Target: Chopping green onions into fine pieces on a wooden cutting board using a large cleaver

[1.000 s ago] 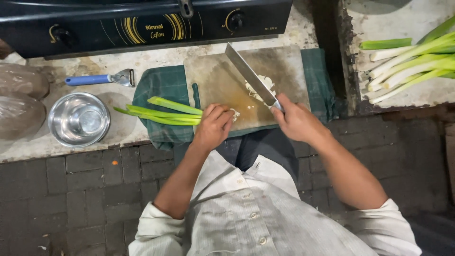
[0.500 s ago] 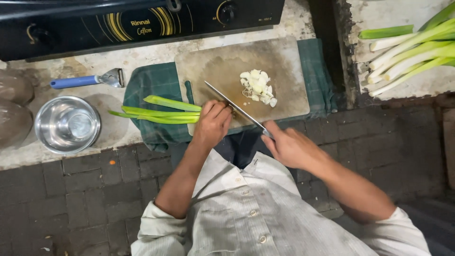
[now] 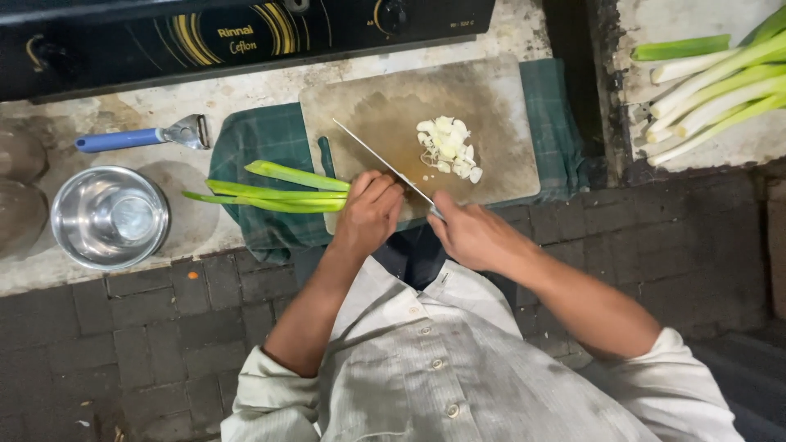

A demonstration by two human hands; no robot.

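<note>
Slicing step in hand. Left hand (image 3: pixel 370 214) fingers closed on leek stalks (image 3: pixel 274 190) at cutting board (image 3: pixel 491 139) edge; right hand (image 3: pixel 471 236) grips knife (image 3: pixel 383 168). Next cut needs the blade beside the knuckles.

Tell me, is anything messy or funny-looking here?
Slightly. The green leek leaves held by the left hand hang off the cutting board onto the checked cloth. The board's middle is stained brown. Nothing looks spilled.
</note>
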